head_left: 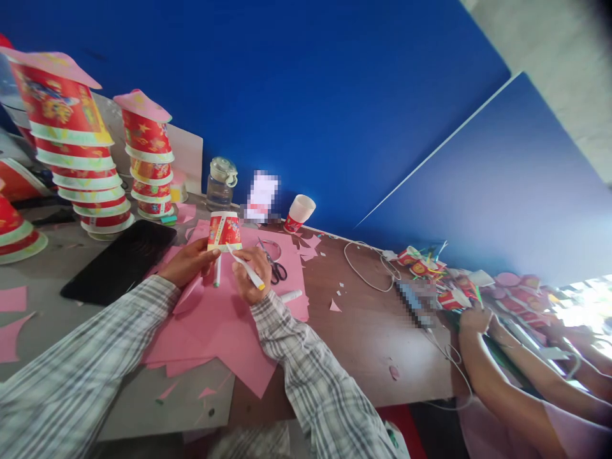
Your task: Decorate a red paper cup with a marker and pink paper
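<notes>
My left hand (194, 260) grips the near edge of a red patterned paper cup (225, 229), which stands upside down above the pink paper. In my right hand (253, 274) is a white marker with a yellow end (253, 275), its tip touching or very close to the cup's rim. Another white marker with a green end (217, 271) shows just below the cup, by my left fingers. Pink paper sheets (210, 331) lie spread under both hands. Beside my right hand rest black-handled scissors (277, 271) and one more white marker (290, 296).
Tall stacks of red cups (93, 153) with pink tops stand at left, near a black tablet (119, 261). A lidded glass jar (220, 185) and a tilted cup (299, 212) sit along the blue partition. Another person's hands (475, 319) work at right, beyond a white cable (366, 280).
</notes>
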`<state>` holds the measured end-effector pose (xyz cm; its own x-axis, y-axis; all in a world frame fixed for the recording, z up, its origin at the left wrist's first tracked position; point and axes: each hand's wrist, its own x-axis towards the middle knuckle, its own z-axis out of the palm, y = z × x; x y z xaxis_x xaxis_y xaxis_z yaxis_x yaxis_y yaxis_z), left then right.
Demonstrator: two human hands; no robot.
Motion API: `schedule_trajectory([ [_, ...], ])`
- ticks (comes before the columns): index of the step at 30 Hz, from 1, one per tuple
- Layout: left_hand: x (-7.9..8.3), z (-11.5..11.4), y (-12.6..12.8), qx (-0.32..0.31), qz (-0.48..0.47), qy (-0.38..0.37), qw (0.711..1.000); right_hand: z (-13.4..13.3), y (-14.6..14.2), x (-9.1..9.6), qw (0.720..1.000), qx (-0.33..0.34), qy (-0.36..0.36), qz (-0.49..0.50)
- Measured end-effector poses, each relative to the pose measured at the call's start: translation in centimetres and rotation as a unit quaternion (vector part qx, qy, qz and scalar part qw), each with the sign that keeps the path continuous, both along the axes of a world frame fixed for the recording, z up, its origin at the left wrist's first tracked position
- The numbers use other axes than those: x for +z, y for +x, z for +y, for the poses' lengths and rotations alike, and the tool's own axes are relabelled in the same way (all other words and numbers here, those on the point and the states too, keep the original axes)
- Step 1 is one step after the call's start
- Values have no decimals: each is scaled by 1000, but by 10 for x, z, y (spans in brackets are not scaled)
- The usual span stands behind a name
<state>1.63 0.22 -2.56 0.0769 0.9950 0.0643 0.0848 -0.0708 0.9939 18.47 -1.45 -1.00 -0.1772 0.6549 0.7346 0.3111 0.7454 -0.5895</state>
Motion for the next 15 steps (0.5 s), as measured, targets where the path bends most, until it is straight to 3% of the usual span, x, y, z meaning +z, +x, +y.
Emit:
schedule_trajectory([
  [6, 1, -1, 0, 12, -49, -15, 999, 1, 0, -2, 1000, 3, 5, 7],
  [15, 4, -2, 0, 10, -54, -14, 998, 0, 0, -2, 997, -47, -37, 57],
])
